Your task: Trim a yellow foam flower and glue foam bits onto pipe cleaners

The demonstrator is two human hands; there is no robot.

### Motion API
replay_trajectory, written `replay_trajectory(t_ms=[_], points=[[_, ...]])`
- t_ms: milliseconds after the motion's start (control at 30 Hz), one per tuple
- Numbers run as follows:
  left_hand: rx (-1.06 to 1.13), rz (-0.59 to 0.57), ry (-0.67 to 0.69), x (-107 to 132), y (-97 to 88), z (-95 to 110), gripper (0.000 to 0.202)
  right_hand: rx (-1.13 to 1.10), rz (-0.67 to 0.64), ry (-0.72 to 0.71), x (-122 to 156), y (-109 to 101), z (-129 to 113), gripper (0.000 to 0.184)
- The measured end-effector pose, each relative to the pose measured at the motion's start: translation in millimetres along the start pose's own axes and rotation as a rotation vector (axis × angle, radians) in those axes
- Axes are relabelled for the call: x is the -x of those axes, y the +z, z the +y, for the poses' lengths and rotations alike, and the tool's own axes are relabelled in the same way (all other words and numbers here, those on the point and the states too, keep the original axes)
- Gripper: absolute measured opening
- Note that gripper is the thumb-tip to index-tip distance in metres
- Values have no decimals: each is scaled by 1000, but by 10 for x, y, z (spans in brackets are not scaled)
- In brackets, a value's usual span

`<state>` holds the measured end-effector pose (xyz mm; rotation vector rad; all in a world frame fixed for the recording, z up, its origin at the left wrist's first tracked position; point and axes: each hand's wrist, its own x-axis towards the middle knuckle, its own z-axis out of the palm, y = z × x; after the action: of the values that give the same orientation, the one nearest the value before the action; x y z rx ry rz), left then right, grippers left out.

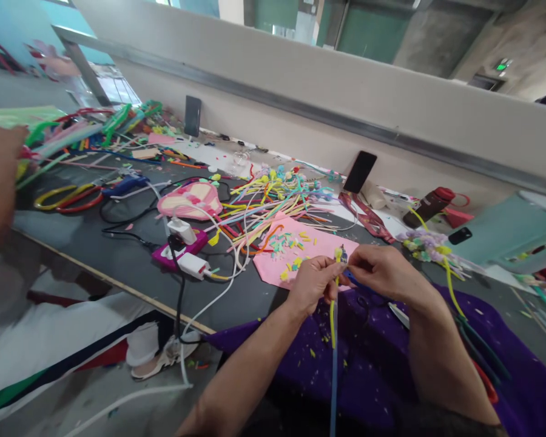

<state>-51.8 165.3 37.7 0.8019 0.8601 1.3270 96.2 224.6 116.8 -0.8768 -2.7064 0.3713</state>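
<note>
My left hand is closed in a pinch round a yellow chenille stem and a long pale-blue stem, which hang down below it. A small yellow tuft with something dark beside it sticks up above the pinch. Close against it, my right hand has its thumb and fingers pressed together; what they grip is hidden. Something blue shows under the right fingers. Under both hands lies purple cloth, dotted with yellow scraps. A pointed metal blade rests near my right wrist.
A pink sheet bears cut chenille bits. Beyond it lie many stems, a power strip with cables, scissors, a leaning phone and a bottle. Another person's arm reaches in at left.
</note>
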Motion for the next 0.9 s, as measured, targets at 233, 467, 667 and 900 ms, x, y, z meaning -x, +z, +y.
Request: replay_trajectory(t_ms=[233,467,667,900], points=[[33,-14,-50,-48,33,11,38,-16,9,27,2,-6,29,9],[115,-61,-113,-182,-20,117,33,-286,78,-4,-91,29,126,11],[149,-67,-143,-248,-60,136,29,-629,8,58,-188,132,263,8],[171,-50,-137,-201,-132,95,27,-1046,-161,82,-278,339,421,16]])
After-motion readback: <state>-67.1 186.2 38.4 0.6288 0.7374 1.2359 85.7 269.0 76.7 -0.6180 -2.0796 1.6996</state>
